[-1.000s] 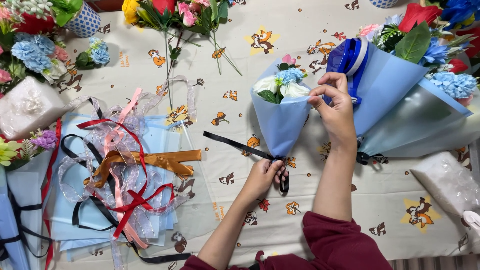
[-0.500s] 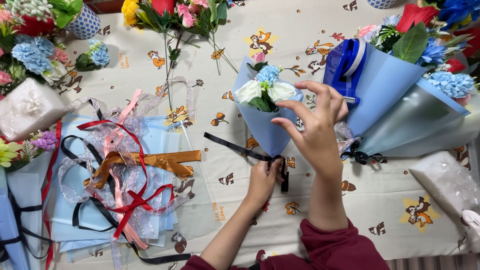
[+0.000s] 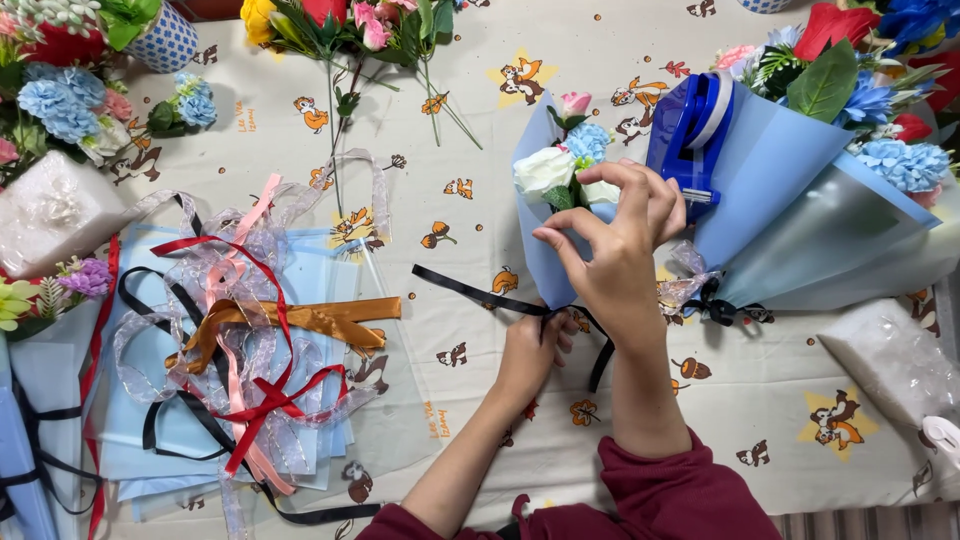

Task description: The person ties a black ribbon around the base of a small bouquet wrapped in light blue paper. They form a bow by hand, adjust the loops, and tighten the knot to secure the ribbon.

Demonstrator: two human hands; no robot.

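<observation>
A small bouquet [image 3: 560, 175] of white, blue and pink flowers is wrapped in light blue paper [image 3: 535, 250] and lies on the table. My left hand [image 3: 530, 345] grips its narrow lower end, where a black ribbon [image 3: 465, 288] is tied around it. My right hand [image 3: 615, 240] hovers over the wrap's open end, fingers pinched at the paper edge beside the white flower.
A blue tape dispenser [image 3: 695, 130] lies on a large blue-wrapped bouquet [image 3: 830, 190] at the right. A pile of ribbons [image 3: 250, 320] on blue paper sheets lies at the left. Loose flowers [image 3: 340, 25] sit at the top, white wrapped bundles [image 3: 55, 210] at both sides.
My right hand has moved down and left from the wrap's top right edge to its middle. The small bouquet has turned slightly, showing a pink bud. My left hand stays at the stem end.
</observation>
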